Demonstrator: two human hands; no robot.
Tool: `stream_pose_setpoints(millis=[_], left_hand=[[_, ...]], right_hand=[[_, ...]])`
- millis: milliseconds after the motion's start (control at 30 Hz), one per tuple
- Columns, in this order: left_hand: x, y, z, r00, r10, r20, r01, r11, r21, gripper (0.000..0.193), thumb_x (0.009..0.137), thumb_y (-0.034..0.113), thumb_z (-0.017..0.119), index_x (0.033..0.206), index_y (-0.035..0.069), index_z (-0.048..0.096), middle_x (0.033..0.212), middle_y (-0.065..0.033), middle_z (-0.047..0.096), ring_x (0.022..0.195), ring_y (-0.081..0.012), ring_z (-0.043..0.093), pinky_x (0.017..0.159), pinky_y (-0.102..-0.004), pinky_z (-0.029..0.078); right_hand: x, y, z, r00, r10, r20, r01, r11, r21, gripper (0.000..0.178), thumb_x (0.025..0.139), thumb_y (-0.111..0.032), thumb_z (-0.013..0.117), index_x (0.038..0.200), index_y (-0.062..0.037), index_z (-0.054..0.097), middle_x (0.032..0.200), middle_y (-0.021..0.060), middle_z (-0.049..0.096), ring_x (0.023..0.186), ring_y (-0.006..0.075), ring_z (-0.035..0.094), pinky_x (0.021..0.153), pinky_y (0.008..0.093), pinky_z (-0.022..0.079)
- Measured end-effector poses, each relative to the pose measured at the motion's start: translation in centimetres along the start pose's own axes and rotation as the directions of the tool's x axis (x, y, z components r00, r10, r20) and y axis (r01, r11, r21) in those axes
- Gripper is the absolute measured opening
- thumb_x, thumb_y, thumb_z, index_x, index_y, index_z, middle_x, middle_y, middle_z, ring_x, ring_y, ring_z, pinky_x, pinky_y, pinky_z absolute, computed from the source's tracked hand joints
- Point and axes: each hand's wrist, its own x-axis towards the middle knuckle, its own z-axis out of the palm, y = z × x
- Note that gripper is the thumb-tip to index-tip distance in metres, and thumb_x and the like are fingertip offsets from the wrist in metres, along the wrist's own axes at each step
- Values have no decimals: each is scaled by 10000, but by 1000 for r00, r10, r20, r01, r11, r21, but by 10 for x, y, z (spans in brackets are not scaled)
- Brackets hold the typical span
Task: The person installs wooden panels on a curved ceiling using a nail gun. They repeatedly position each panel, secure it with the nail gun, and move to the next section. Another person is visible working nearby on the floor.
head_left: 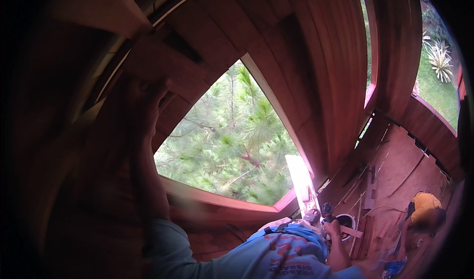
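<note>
My left hand (144, 103) is raised high at the upper left, blurred, with its fingers pressed around a short reddish wooden board (165, 57) held against the plank wall above the window opening. My left forearm runs down into a light blue sleeve. My right hand (335, 231) hangs low at the lower right, by my hip, closed on a dark power tool (327, 211) that points upward. My blue shirt with red print fills the bottom middle.
A triangular window opening (232, 145) looks out on pine trees. A pale upright board (301, 180) leans at its right corner. Below on the wooden floor are a white bucket (348, 219), loose slats and a crouching person in a yellow shirt (425, 205).
</note>
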Motion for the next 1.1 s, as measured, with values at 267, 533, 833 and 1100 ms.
stream_pose_setpoints(millis=[267, 533, 833, 1100], left_hand=[[19, -2, 1, 996, -41, 80, 33, 995, 91, 373, 839, 132, 737, 1162, 74, 560, 1087, -53, 610, 976, -136, 594, 869, -365, 541], [22, 3, 6, 993, -97, 67, 88, 989, 122, 361, 822, 127, 752, 1127, 93, 561, 1039, -31, 600, 950, -137, 593, 814, -328, 563], [26, -3, 12, 998, -8, 66, 1, 993, 118, 322, 813, 144, 766, 1064, 48, 589, 957, -34, 601, 847, -118, 589, 731, -318, 573], [28, -7, 11, 998, 42, 37, -47, 989, 138, 338, 809, 123, 770, 1085, 58, 586, 970, -25, 603, 874, -114, 588, 733, -319, 575]], right_hand=[[-25, -42, -39, 997, 66, 44, -60, 990, -128, 405, 723, -274, 577, 1014, -1, 646, 856, 209, 702, 821, 320, 706, 779, 438, 538], [-21, -31, -37, 995, 79, 53, -72, 990, -124, 423, 706, -277, 571, 1036, -25, 650, 813, 196, 696, 773, 325, 704, 721, 439, 539], [-26, -40, -46, 984, 114, 139, -110, 993, -34, 490, 697, -227, 592, 1118, 25, 598, 1030, 275, 660, 983, 395, 653, 860, 443, 508], [-24, -40, -43, 985, 66, 157, -62, 998, -29, 515, 701, -221, 591, 1144, 41, 574, 1069, 285, 647, 1021, 410, 633, 881, 439, 498]])
